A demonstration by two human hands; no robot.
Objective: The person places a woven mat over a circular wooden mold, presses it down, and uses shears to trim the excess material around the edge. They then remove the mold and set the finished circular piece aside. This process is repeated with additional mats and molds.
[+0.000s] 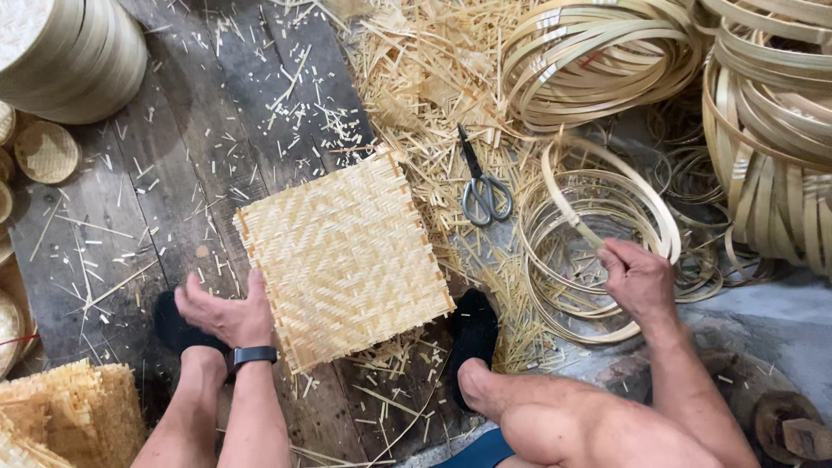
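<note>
A square woven bamboo mat [342, 260] lies on the dark wooden floor between my feet. My left hand [227, 314], with a black watch on the wrist, rests on the mat's lower left edge, fingers closed on it. My right hand [639, 279] grips a thin bamboo hoop [648, 201] out of a pile of loose hoops [572, 260] to the right of the mat. Grey scissors [482, 186] lie on bamboo shavings just right of the mat's top corner.
Large coils of bamboo strip [763, 130] fill the upper right. A stack of round woven lids [69, 52] stands upper left, with small round baskets [45, 152] along the left edge. More woven mats [69, 416] lie bottom left. Shavings litter the floor.
</note>
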